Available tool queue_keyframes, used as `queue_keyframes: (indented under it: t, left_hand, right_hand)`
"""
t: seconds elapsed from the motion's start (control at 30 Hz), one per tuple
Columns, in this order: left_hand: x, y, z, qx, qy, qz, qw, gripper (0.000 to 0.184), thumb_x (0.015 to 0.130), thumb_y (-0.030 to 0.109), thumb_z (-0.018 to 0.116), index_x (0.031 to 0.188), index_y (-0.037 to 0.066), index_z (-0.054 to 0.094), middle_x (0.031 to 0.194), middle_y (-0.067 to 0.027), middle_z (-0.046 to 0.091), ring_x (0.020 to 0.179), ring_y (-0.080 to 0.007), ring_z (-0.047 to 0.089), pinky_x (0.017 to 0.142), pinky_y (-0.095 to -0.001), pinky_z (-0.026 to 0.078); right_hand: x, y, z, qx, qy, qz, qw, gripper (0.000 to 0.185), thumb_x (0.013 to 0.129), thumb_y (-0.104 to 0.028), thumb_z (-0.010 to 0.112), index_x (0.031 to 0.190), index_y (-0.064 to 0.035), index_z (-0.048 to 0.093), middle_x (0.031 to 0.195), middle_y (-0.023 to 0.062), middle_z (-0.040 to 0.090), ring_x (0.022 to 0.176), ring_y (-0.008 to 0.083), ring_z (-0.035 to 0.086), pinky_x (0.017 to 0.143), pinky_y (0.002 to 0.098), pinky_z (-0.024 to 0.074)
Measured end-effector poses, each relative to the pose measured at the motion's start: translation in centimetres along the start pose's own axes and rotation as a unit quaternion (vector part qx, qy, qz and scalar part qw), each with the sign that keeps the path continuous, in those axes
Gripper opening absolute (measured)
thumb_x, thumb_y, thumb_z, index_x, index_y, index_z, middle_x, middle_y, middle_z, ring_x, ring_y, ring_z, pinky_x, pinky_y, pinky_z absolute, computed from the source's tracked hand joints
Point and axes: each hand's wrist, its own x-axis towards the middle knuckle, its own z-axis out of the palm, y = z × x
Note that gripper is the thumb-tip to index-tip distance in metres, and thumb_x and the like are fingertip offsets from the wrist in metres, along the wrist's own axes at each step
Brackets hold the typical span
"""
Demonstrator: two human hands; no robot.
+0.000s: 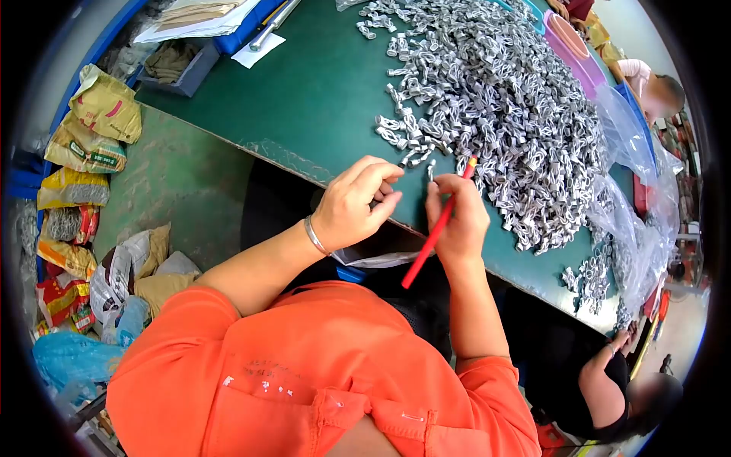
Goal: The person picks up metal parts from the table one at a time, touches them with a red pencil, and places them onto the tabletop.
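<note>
My left hand [356,199], with a metal bracelet at the wrist, hovers over the table's near edge. Its fingers are curled toward the thumb; what they hold, if anything, is hidden. A small dark-tipped piece shows near its fingertips. My right hand [462,221] is closed around a slim red stick [428,247] with a yellow end, which slants down toward my body. Just above the right thumb a small grey metal part [432,169] is visible; I cannot tell whether the hand touches it. Beyond both hands spreads a large heap of small grey metal parts [495,114].
The green table [297,91] carries a grey bin [183,68] and papers [198,15] at far left. Pink and purple basins [572,57] and clear plastic bags [636,221] line the right side. Filled sacks [84,156] lie left. Other people [605,388] sit at the right.
</note>
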Motion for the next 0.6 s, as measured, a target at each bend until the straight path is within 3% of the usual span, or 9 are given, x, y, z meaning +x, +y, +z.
queue_keyframes:
  t: [0.03, 0.07, 0.1, 0.17, 0.2, 0.37, 0.43, 0.57, 0.6]
  left_hand:
    - [0.4, 0.7, -0.2, 0.010, -0.018, -0.002, 1.000, 0.031, 0.074, -0.005, 0.068, 0.103, -0.001, 0.057, 0.094, -0.0103, 0.058, 0.068, -0.0163, 0.062, 0.061, -0.0253, 0.052]
    - [0.6, 1.0, -0.4, 0.021, -0.037, -0.005, 0.999, 0.032, 0.073, -0.001, 0.071, 0.103, 0.001, 0.059, 0.095, -0.0095, 0.058, 0.066, -0.0167, 0.062, 0.060, -0.0262, 0.051]
    - [0.5, 0.9, -0.4, 0.021, -0.039, -0.008, 0.999, 0.032, 0.073, -0.001, 0.071, 0.103, 0.001, 0.059, 0.095, -0.0095, 0.058, 0.066, -0.0167, 0.062, 0.060, -0.0262, 0.051]
    - [0.3, 0.7, -0.7, -0.104, -0.072, -0.078, 0.989, 0.033, 0.072, 0.003, 0.076, 0.102, 0.001, 0.062, 0.092, -0.0077, 0.059, 0.066, -0.0120, 0.062, 0.058, -0.0227, 0.050]
    - [0.4, 1.0, -1.2, -0.130, -0.100, -0.098, 0.982, 0.027, 0.073, -0.003, 0.074, 0.098, -0.003, 0.064, 0.087, -0.0069, 0.060, 0.070, -0.0088, 0.061, 0.060, -0.0206, 0.049]
    - [-0.7, 1.3, -1.0, -0.208, -0.106, -0.155, 0.960, 0.020, 0.077, -0.007, 0.070, 0.096, -0.005, 0.063, 0.086, -0.0056, 0.061, 0.073, -0.0097, 0.062, 0.066, -0.0215, 0.052]
    - [-1.0, 1.7, -0.9, -0.315, -0.077, -0.235, 0.916, 0.021, 0.076, -0.008, 0.070, 0.096, -0.006, 0.062, 0.086, -0.0062, 0.060, 0.074, -0.0106, 0.062, 0.067, -0.0221, 0.052]
    - [-1.2, 1.6, -1.1, -0.277, -0.073, -0.160, 0.945, 0.022, 0.076, -0.010, 0.069, 0.095, -0.005, 0.062, 0.086, -0.0070, 0.062, 0.075, -0.0105, 0.061, 0.066, -0.0220, 0.052]
    - [-1.1, 1.7, -1.1, -0.261, -0.068, -0.126, 0.955, 0.022, 0.074, -0.010, 0.070, 0.094, -0.004, 0.062, 0.086, -0.0078, 0.062, 0.075, -0.0114, 0.061, 0.065, -0.0227, 0.052]
  right_hand:
    - [-0.4, -0.3, -0.2, 0.057, 0.022, 0.057, 0.997, 0.021, 0.077, 0.005, 0.068, 0.085, -0.0034, 0.050, 0.085, 0.0108, 0.063, 0.068, 0.0199, 0.060, 0.064, 0.0276, 0.0479]
    - [-1.2, -0.3, 0.0, 0.228, 0.044, 0.167, 0.958, 0.019, 0.082, 0.004, 0.065, 0.087, -0.0031, 0.048, 0.089, 0.0120, 0.065, 0.069, 0.0127, 0.060, 0.064, 0.0225, 0.0481]
    - [-0.9, -1.6, -0.8, 0.348, 0.037, 0.250, 0.903, 0.018, 0.085, 0.004, 0.061, 0.090, -0.0035, 0.045, 0.089, 0.0129, 0.065, 0.070, 0.0113, 0.060, 0.061, 0.0215, 0.0485]
    - [-0.9, -2.5, -1.7, 0.420, 0.013, 0.310, 0.853, 0.019, 0.087, 0.005, 0.058, 0.093, -0.0040, 0.042, 0.090, 0.0147, 0.065, 0.071, 0.0121, 0.061, 0.059, 0.0204, 0.0483]
    - [-1.1, -2.5, -1.7, 0.439, 0.011, 0.316, 0.841, 0.018, 0.088, 0.004, 0.057, 0.093, -0.0049, 0.042, 0.090, 0.0151, 0.065, 0.071, 0.0121, 0.062, 0.057, 0.0198, 0.0477]
    - [-2.0, -2.1, -2.0, 0.485, -0.002, 0.322, 0.813, 0.019, 0.088, 0.004, 0.057, 0.094, -0.0057, 0.043, 0.091, 0.0158, 0.065, 0.068, 0.0131, 0.063, 0.055, 0.0202, 0.0467]
    - [-2.4, -1.8, -1.9, 0.503, -0.023, 0.304, 0.809, 0.019, 0.088, 0.005, 0.056, 0.094, -0.0056, 0.042, 0.095, 0.0168, 0.063, 0.073, 0.0148, 0.063, 0.059, 0.0216, 0.0488]
    - [-3.1, -1.6, -1.3, 0.525, -0.013, 0.288, 0.801, 0.024, 0.085, 0.010, 0.057, 0.094, -0.0054, 0.041, 0.098, 0.0179, 0.061, 0.084, 0.0194, 0.064, 0.067, 0.0249, 0.0523]
    - [-3.2, -1.9, -0.9, 0.514, 0.008, 0.247, 0.822, 0.028, 0.082, 0.013, 0.058, 0.094, -0.0052, 0.041, 0.099, 0.0182, 0.061, 0.088, 0.0216, 0.063, 0.071, 0.0271, 0.0531]
